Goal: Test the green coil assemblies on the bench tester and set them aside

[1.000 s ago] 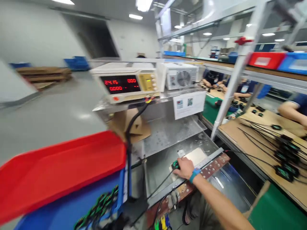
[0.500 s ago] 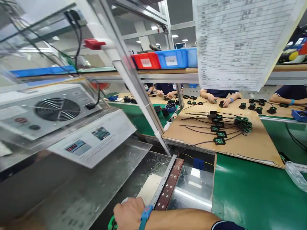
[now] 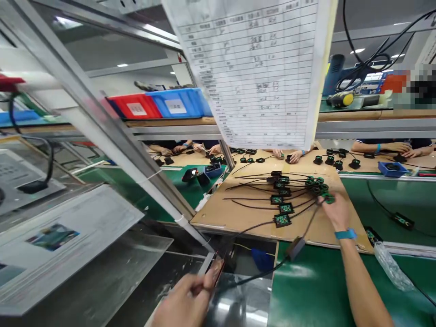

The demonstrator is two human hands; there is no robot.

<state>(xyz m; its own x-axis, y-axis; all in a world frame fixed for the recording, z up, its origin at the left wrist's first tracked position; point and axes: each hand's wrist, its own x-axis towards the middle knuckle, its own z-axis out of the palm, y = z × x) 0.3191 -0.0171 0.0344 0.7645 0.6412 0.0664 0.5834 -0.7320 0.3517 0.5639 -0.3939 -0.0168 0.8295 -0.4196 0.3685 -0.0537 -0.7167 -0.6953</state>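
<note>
My right hand (image 3: 335, 211), with a blue wristband, pinches a round green circuit board (image 3: 327, 198) at the right side of the cardboard sheet (image 3: 248, 222). From it a cable runs down to a black rectangular module (image 3: 295, 248), which hangs in front of the cardboard. The black cable (image 3: 254, 277) continues from the module to my left hand (image 3: 184, 302), whose fingers are closed around it, somewhat blurred. On the cardboard lie several similar cabled assemblies with square green boards (image 3: 282, 220) in black cases, their round ends bunched near my right hand.
A metal frame post (image 3: 136, 159) slants on the left, beside a machine's clear cover (image 3: 136, 272). A paper form (image 3: 259, 81) hangs ahead. Co-workers' hands (image 3: 294, 156) work at the far bench. A green mat (image 3: 306, 290) and plastic wrap (image 3: 391, 268) lie at right.
My right hand has moved from the machine at lower left to the cardboard, with the cabled round board in it. My left hand has come into view. The view has turned right.
</note>
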